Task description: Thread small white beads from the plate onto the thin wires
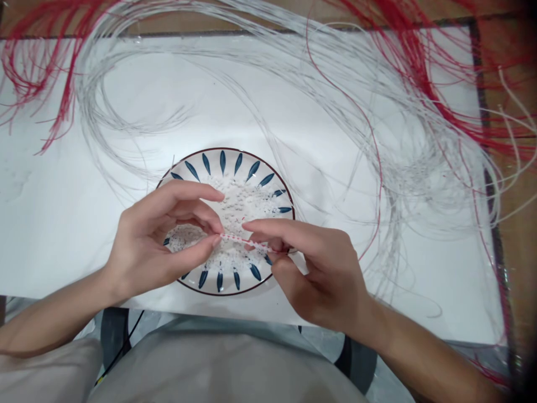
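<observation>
A thin red-and-white braided cord is stretched between my two hands above the plate. My left hand pinches its left end between thumb and fingertips, with the index finger raised. My right hand pinches the other end between thumb and fingers, the index finger extended over the cord. Beneath them, the round plate, with a brown rim and blue petal marks, holds small white grains or beads, too small to tell which. A red thread runs from near my right hand up toward the back.
Long white threads loop across the back and bunch into a tangle at the right. Red threads lie at the far left, with more red threads at the back right. White sheeting covers the table.
</observation>
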Tool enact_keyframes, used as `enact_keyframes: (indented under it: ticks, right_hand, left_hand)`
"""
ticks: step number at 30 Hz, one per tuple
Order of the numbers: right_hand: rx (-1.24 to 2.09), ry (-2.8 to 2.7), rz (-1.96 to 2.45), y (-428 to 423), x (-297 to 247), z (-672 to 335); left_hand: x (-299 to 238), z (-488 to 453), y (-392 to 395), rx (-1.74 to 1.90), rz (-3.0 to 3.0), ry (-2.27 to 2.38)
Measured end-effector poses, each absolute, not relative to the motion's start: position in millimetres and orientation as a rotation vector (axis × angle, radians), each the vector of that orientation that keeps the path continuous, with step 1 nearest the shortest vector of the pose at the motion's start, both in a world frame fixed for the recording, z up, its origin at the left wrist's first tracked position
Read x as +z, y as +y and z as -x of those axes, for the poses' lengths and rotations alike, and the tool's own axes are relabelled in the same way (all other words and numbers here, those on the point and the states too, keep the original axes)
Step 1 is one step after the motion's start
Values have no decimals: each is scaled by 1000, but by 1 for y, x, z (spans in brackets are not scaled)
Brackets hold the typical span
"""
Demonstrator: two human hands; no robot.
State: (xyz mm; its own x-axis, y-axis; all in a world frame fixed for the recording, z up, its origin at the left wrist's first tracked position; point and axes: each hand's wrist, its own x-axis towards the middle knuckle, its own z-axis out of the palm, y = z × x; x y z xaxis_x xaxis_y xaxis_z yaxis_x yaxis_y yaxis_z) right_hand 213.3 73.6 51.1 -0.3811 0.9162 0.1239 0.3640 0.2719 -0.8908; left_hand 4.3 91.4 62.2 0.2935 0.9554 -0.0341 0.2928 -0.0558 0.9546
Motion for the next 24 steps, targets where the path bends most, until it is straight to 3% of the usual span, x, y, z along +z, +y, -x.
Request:
enact_keyframes:
  ticks: [24]
  right_hand:
    - [853, -2006, 1023, 79, 46, -214]
  left_hand:
    - [64, -6, 94, 748, -1550, 1212]
